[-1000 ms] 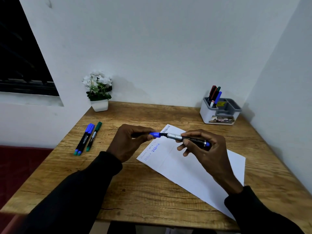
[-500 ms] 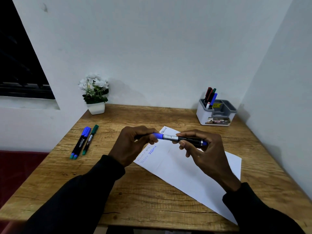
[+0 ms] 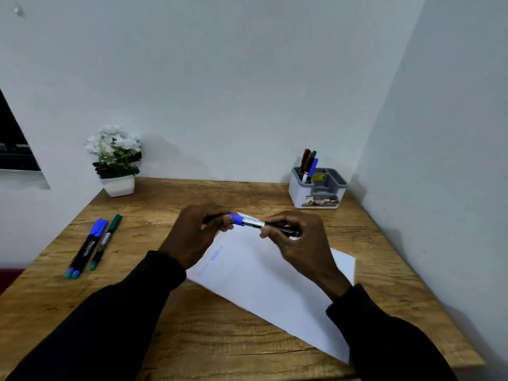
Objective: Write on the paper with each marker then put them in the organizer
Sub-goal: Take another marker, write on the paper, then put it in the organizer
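Note:
Both hands hold one blue marker (image 3: 254, 222) level above the white paper (image 3: 264, 281). My left hand (image 3: 196, 233) pinches its blue cap end, and my right hand (image 3: 298, 240) grips the black barrel. Faint blue writing shows on the paper's left part. Two blue markers (image 3: 88, 247) and a green marker (image 3: 105, 240) lie side by side on the table's left. The grey-and-white organizer (image 3: 319, 193) stands at the back right with several markers (image 3: 309, 166) upright in its left compartment.
A white pot of white flowers (image 3: 116, 160) stands at the back left of the wooden table (image 3: 220, 339). White walls close in behind and on the right. A dark window is at the far left.
The view has tilted up slightly. Both hands stay on the blue marker; the left hand has slid closer over its cap end, and the marker sits a little farther from me.

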